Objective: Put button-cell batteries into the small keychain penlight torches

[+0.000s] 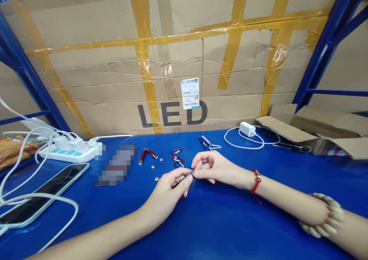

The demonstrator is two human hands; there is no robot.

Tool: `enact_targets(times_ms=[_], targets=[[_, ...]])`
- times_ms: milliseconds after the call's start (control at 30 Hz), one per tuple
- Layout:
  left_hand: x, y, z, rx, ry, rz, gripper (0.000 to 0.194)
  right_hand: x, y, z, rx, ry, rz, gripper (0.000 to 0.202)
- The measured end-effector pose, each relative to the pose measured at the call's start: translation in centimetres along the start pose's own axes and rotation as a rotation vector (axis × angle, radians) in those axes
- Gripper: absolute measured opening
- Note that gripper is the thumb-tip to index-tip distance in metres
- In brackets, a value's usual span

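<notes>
My left hand [169, 187] is closed around a small black flashlight [178, 182], a slim tube mostly covered by the fingers. At the tube's far end, the thumb and fingertips of my right hand [211, 168] are pinched together; whatever they grip is too small to make out. Just beyond the hands lie a red carabiner clip [176, 151], a second red one [178, 159] and a black clip [176, 165]. Left of these are three button cells [152, 167] and two red flashlight tubes [142, 157]. A blue flashlight [203, 142] lies beside a silver one with a clip.
At left are a phone [43, 193], a white power strip [71, 152] with tangled cables, and a blurred-out packet [116, 166]. A white charger [247, 129] and an open carton [324, 137] sit at back right. A large taped cardboard sheet [109, 79] stands behind the blue tabletop [230, 225].
</notes>
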State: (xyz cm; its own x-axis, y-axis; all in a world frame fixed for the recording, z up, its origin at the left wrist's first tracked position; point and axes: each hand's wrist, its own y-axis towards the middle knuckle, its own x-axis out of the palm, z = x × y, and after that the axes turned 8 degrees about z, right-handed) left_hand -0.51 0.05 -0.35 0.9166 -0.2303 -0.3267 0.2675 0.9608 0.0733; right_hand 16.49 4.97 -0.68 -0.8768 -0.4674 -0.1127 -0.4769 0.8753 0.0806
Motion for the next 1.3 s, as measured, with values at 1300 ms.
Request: enact_targets(times_ms=[1300], targets=[[0.08,0.06,-0.07,-0.016,-0.001,0.004,0.032,0.34,-0.13,-0.01,-0.017,-0.128,0.007,0.031]])
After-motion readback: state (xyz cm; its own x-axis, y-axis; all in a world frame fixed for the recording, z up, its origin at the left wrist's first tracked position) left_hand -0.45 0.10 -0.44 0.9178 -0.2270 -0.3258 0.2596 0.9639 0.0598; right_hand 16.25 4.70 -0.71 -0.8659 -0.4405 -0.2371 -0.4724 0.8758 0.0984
